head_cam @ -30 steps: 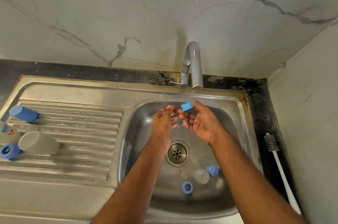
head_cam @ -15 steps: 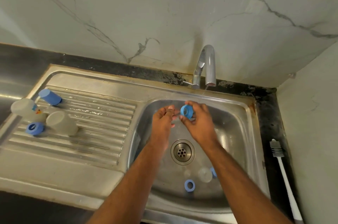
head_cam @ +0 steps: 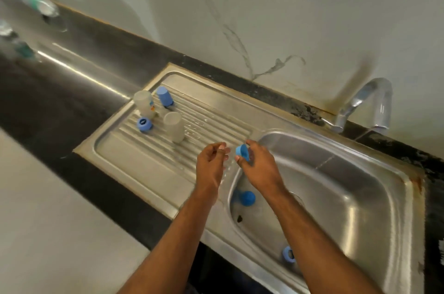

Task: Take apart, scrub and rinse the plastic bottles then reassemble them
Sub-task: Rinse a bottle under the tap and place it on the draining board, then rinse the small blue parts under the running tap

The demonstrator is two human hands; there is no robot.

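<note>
My right hand point(head_cam: 258, 168) pinches a small blue plastic bottle part point(head_cam: 242, 152) at the left rim of the sink basin point(head_cam: 348, 188). My left hand point(head_cam: 211, 164) hovers just left of it over the drainboard point(head_cam: 149, 161), fingers curled and holding nothing. On the drainboard lie two translucent bottle bodies point(head_cam: 144, 102) point(head_cam: 174, 126), a blue cap point(head_cam: 164, 96) and a blue ring point(head_cam: 144, 124). In the basin sit a blue round cap point(head_cam: 247, 198) and a blue ring point(head_cam: 288, 254).
The chrome tap point(head_cam: 370, 104) runs a thin stream into the basin. Dark counter point(head_cam: 72, 92) extends left, with blurred bottles point(head_cam: 40, 5) at the far left. A marble wall stands behind.
Both hands have moved left from under the tap to the basin's left rim, the right still holding the blue part. The view has swung left, showing more counter.
</note>
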